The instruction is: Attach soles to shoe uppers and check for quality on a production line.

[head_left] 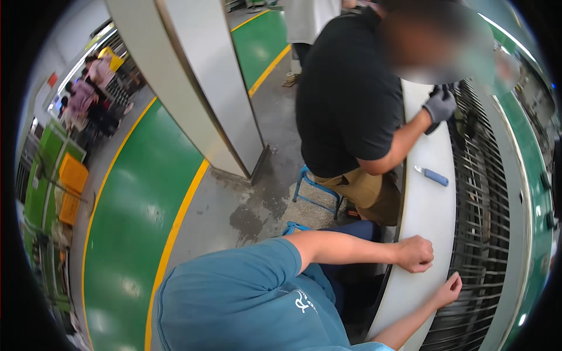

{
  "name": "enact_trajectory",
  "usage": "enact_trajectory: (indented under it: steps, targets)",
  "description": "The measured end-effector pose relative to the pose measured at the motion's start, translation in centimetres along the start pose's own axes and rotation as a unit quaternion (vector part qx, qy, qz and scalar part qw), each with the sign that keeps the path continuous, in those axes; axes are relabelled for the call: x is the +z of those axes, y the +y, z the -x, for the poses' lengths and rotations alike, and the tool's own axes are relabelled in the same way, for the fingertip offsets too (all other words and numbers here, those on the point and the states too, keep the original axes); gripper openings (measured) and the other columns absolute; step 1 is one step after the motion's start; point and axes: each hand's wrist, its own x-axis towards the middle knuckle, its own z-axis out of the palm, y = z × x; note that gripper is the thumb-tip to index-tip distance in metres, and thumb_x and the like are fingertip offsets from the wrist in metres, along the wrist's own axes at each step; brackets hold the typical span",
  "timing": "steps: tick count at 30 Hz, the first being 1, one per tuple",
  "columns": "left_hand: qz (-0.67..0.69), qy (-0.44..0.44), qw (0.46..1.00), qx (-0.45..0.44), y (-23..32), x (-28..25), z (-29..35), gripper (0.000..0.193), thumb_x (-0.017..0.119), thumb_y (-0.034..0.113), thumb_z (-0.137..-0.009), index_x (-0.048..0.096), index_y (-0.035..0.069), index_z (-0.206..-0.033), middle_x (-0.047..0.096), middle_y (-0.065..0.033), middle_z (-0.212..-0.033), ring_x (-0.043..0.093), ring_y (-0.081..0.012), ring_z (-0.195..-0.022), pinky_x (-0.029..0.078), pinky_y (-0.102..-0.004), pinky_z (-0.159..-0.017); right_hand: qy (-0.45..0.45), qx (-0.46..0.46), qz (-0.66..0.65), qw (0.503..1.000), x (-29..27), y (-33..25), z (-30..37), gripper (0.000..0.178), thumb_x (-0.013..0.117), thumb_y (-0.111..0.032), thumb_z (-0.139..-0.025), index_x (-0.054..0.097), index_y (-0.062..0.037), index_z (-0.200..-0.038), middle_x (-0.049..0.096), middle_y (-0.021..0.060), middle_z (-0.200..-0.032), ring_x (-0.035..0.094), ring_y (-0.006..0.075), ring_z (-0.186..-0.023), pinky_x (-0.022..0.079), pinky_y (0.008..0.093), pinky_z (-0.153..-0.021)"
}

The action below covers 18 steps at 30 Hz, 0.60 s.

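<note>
My left hand [415,254] is closed in a loose fist over the white work surface [422,199], with no object showing in it. Lower in the view, my right hand [448,290] has its fingers curled together at the surface's far edge, beside the metal-rod conveyor [483,234]. Nothing shows between those fingers either. A small knife with a blue handle [435,176] lies on the white surface, beyond my left hand and apart from it.
A co-worker in a black shirt [345,88] leans over the same surface, a grey-gloved hand [440,106] at something dark. Blue stools [319,190] stand beside us. A pillar [205,88] rises behind, near a green walkway [146,216]. Orange crates [71,190] and several people are farther off.
</note>
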Motion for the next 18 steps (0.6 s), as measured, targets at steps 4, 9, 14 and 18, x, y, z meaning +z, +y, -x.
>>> enact_trajectory:
  steps: [4, 9, 14, 18]
  targets:
    - [0.018, -0.006, 0.999, -0.045, 0.8, -1.2, 2.5, 0.019, 0.076, 0.016, -0.081, 0.063, 0.005, -0.070, 0.070, -0.0131, -0.083, 0.069, -0.0362, -0.088, 0.055, -0.0504, -0.072, -0.046, -0.005, 0.012, 0.999, 0.6, 0.8, -1.0, 0.032, 0.075, -0.029, -0.107, 0.077, -0.0007, -0.123, 0.078, 0.0110, -0.114, 0.073, 0.0206, -0.101, 0.059, 0.0343, -0.093]
    - [0.083, -0.027, 0.985, 0.150, 0.4, -7.1, 8.5, 0.029, 0.080, 0.018, -0.090, 0.068, 0.001, -0.110, 0.068, -0.0182, -0.126, 0.062, -0.0440, -0.126, 0.055, -0.0544, -0.105, -0.107, -0.049, 0.088, 0.989, -0.1, 2.6, -1.5, 0.033, 0.072, -0.024, -0.108, 0.074, 0.0021, -0.128, 0.076, 0.0134, -0.118, 0.072, 0.0232, -0.108, 0.058, 0.0366, -0.097]
    - [0.099, -0.176, 0.979, -0.040, -2.9, -14.3, 17.4, 0.040, 0.081, 0.030, -0.089, 0.068, 0.003, -0.115, 0.067, -0.0196, -0.132, 0.058, -0.0453, -0.133, 0.050, -0.0558, -0.111, -0.088, -0.104, 0.200, 0.970, -1.4, -2.5, -0.7, 0.029, 0.082, -0.033, -0.099, 0.086, -0.0055, -0.106, 0.083, 0.0154, -0.107, 0.077, 0.0336, -0.094, 0.061, 0.0405, -0.085]
    - [0.063, -0.230, 0.968, 0.077, -6.1, -17.1, 23.8, 0.046, 0.078, 0.043, -0.089, 0.073, 0.005, -0.115, 0.067, -0.0195, -0.135, 0.057, -0.0442, -0.137, 0.042, -0.0620, -0.118, -0.074, -0.129, 0.249, 0.957, -1.8, -2.7, -0.8, 0.028, 0.081, -0.034, -0.099, 0.086, -0.0058, -0.102, 0.083, 0.0147, -0.102, 0.076, 0.0331, -0.088, 0.061, 0.0422, -0.080]
